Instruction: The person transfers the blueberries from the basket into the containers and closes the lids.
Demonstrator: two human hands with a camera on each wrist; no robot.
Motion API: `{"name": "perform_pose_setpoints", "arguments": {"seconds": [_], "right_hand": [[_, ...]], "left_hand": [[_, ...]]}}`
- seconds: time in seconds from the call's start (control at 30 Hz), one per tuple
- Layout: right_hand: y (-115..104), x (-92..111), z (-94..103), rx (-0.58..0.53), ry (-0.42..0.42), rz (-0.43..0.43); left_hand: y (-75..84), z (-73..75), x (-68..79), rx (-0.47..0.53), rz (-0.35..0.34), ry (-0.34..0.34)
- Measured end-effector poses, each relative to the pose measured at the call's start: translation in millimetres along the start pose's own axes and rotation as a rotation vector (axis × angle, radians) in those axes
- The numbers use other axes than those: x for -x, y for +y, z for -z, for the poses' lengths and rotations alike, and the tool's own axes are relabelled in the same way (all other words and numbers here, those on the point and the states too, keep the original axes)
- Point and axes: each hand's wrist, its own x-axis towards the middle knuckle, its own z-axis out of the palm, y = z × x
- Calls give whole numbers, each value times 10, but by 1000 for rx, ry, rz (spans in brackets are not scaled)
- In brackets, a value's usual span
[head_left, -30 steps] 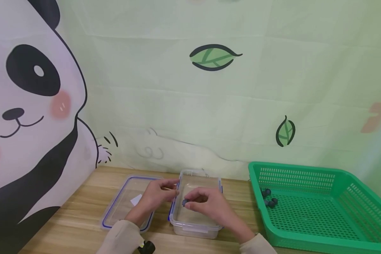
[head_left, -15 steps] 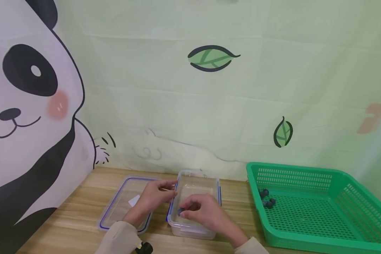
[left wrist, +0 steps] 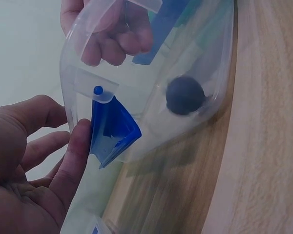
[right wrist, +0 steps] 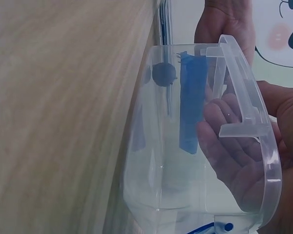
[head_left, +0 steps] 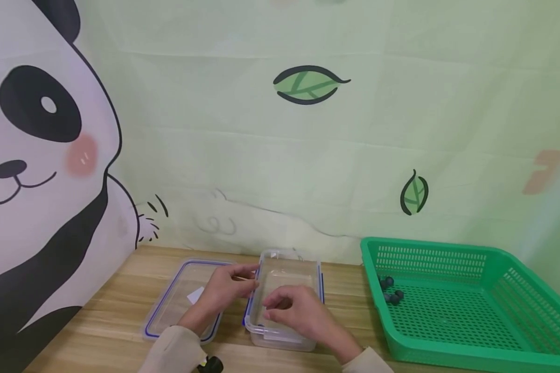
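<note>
The berry [left wrist: 185, 95] looks dropped: right hand [head_left: 299, 309] is loose over the box [head_left: 277, 339], left hand [head_left: 225, 287] loosely touches it. Next should be reaching the basket [head_left: 452, 348].

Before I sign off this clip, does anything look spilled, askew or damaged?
Nothing stands out: the box stands level, its lid lies flat beside it, a berry rests inside, and more berries lie in the green basket.

Creased pale green backdrop [head_left: 354, 140], large cartoon panda [head_left: 46, 150] at left, printed leaves [head_left: 306, 87], wood-grain tabletop [head_left: 109, 303], soft light
</note>
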Motion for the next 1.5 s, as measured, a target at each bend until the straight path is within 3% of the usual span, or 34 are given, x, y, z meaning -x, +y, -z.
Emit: {"name": "perform_pose_setpoints", "arguments": {"seconds": [0.3, 0.57, 0.8, 0.93, 1.13, 1.33, 1.5], "right_hand": [[-29, 13, 114, 13, 43, -32], [-271, 59, 358, -15, 65, -6], [-544, 148, 684, 49, 74, 63], [-725, 250, 916, 122, 105, 33], [-909, 392, 1239, 178, 160, 63], [-938, 465, 1486, 255, 186, 119], [-848, 508, 1646, 287, 172, 105]], "left_hand": [[-14, -17, 5, -1, 13, 6], [-11, -15, 13, 7, 2, 0], [-13, -9, 3, 20, 10, 5], [-21, -11, -1, 26, 5, 5], [-12, -8, -1, 21, 13, 4], [-7, -5, 8, 33, 6, 18], [-20, -17, 11, 37, 6, 18]]}}
